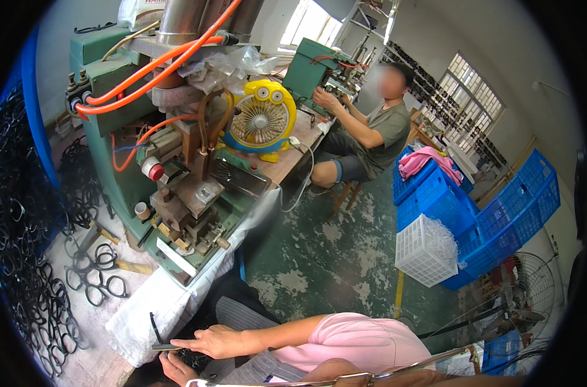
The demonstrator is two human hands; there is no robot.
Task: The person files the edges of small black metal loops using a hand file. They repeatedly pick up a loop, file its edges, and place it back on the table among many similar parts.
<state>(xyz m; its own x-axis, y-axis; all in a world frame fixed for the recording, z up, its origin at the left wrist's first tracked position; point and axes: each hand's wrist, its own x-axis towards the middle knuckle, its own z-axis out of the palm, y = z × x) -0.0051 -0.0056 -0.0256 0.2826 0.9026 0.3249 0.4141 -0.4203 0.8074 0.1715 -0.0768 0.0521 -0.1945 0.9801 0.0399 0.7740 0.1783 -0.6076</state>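
Low in the view, a dark eyeglass frame (167,347) is held nearly edge-on, with a thin curved black arm (155,327) rising from its left end. My right hand (217,340) reaches in from the right, fingers closed on the frame and index finger laid along its upper edge. Just below, my left hand (176,369) pinches it from underneath; part of that hand is cut off by the lower edge. Both hands are over my lap, beside a white cloth (142,322) draped on the table edge. Several loose black eyeglass frames (97,274) lie on the tabletop.
A green press machine (100,148) with orange hoses stands ahead, beside a yellow-and-blue fan (261,119). Heaped black frames (22,258) fill the left. Another person (377,122) sits farther along the bench. Blue crates (429,200) and a white crate (426,251) stand right.
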